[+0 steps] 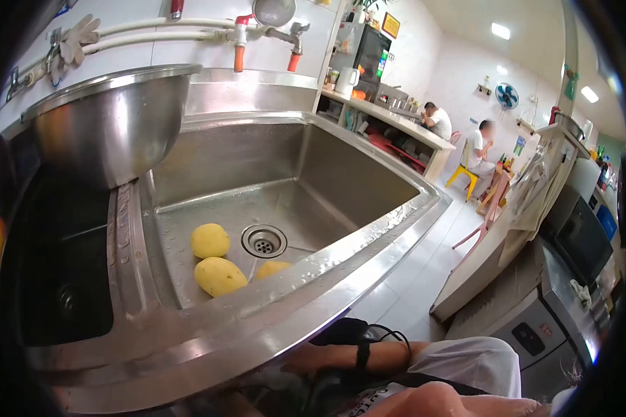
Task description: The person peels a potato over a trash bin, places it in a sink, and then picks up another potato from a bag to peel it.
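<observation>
Below the front rim of the sink [368, 250], a bare forearm with a black wristband reaches left, and I take it for my right arm. My right hand [305, 358] is in shadow near the rim's underside, its fingers too dark to read. Another stretch of bare skin shows at the bottom edge, but my left hand cannot be made out. Inside the basin lie three yellow, peeled-looking potatoes: a round potato [210, 240], a longer potato [220, 277] touching it, and a potato [272, 269] partly hidden by the rim. Neither hand is at the potatoes.
A large steel bowl [111, 125] rests over the dark left basin [62, 278]. The drain [264, 240] is beside the potatoes. Red-handled taps [241, 42] and gloves [80, 38] are on the wall. Two people sit farther back, beyond a counter [396, 124]. A cabinet [515, 313] stands right.
</observation>
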`<action>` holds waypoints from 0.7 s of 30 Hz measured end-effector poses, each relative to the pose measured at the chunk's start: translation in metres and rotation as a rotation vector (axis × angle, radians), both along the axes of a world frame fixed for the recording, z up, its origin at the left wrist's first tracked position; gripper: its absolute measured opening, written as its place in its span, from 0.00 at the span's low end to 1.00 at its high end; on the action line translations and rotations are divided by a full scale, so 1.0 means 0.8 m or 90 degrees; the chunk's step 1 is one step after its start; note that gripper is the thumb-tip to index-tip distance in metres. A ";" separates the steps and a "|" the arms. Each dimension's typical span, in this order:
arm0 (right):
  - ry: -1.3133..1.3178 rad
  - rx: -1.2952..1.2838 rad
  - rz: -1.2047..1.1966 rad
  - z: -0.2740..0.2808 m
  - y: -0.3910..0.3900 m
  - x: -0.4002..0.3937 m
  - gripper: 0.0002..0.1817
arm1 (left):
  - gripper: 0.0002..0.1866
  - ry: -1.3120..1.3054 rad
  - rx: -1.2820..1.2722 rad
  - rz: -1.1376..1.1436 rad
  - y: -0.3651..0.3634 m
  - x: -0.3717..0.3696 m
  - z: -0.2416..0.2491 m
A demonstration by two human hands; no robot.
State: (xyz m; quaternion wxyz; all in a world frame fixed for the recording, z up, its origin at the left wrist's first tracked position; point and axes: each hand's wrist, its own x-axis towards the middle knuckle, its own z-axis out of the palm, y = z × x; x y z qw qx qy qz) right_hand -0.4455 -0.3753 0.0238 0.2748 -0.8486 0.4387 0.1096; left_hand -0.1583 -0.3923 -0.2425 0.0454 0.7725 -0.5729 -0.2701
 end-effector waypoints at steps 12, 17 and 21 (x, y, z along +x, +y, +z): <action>-0.263 -0.084 0.010 0.016 -0.028 0.088 0.23 | 0.21 0.256 -0.053 -0.103 0.050 0.017 0.051; -0.330 -0.126 -0.085 0.004 -0.022 0.099 0.20 | 0.24 0.266 -0.154 -0.182 0.071 0.052 0.106; -0.415 -0.177 -0.084 -0.030 -0.023 0.089 0.19 | 0.27 0.593 -0.097 0.030 0.102 0.014 0.263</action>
